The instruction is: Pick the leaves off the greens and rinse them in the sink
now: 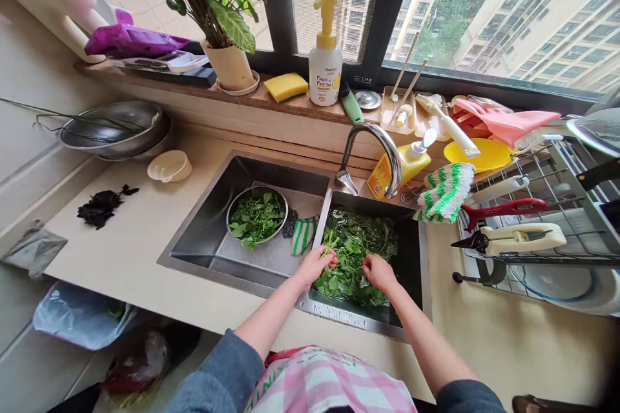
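Note:
Leafy greens float in water in the right basin of the sink. My left hand is closed on a few green stems at that basin's left edge. To its right, my right hand is held over the greens with its fingers pinched together; what is between them, if anything, is hidden. A round metal bowl or strainer heaped with more leafy greens sits in the left basin. Beside it lie a green-and-white striped scrubbing cloth and a dark scourer.
Behind the basins stands a curved faucet, with a yellow bottle next to it. At right is a dish rack with scissors. Dark scraps, a cream bowl and metal pans occupy the left counter. A bin bag hangs below.

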Demonstrator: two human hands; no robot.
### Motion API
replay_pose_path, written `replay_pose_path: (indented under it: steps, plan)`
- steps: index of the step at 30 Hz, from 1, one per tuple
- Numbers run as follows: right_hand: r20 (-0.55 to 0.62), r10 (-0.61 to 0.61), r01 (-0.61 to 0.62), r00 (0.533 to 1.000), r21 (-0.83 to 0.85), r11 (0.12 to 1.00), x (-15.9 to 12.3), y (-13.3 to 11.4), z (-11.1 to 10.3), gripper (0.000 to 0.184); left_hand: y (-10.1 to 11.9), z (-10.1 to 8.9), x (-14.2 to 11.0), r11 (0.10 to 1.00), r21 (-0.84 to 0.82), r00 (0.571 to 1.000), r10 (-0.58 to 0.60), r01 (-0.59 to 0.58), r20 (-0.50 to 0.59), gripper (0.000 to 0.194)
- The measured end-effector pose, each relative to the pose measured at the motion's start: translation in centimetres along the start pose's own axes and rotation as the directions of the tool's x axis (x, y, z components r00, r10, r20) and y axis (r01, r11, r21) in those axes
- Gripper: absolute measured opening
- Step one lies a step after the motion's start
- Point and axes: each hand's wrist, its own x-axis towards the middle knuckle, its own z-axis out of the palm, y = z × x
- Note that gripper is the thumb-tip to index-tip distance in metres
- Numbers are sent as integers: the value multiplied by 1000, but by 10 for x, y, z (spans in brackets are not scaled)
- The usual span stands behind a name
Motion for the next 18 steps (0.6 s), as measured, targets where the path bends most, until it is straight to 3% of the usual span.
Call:
replay_pose_path:
  steps: [3, 5, 9, 11, 12, 15, 18]
  plan:
    - [-23, -114, 116, 993, 250, 961, -17, -13, -21, 10, -13, 18, 7, 962, 235, 989, 116, -136, 94, 17]
    - [-55, -157, 165, 986, 452, 877, -26, -26, -33, 14, -17, 26, 10, 911, 341, 968, 183, -233, 173, 21]
    - [-31, -156, 122, 987, 775, 620, -27, -39, -45, 23, -16, 28, 12, 847, 448, 955, 213, -286, 207, 16]
    - [9, -137, 70, 990, 826, 559, -18, -34, -39, 30, -14, 24, 11, 865, 437, 968, 201, -248, 152, 15]
    - [25, -104, 43, 994, 801, 598, -13, -29, -32, 34, -13, 22, 10, 888, 408, 977, 186, -213, 105, 16]
    - [51, 58, -76, 997, 554, 829, 5, -13, 3, 31, -11, 17, 5, 968, 233, 994, 106, -98, -22, 22]
    - [84, 157, -176, 984, 339, 924, 15, 0, 37, 13, -4, 14, -5, 995, 85, 996, 55, -49, -72, 28]
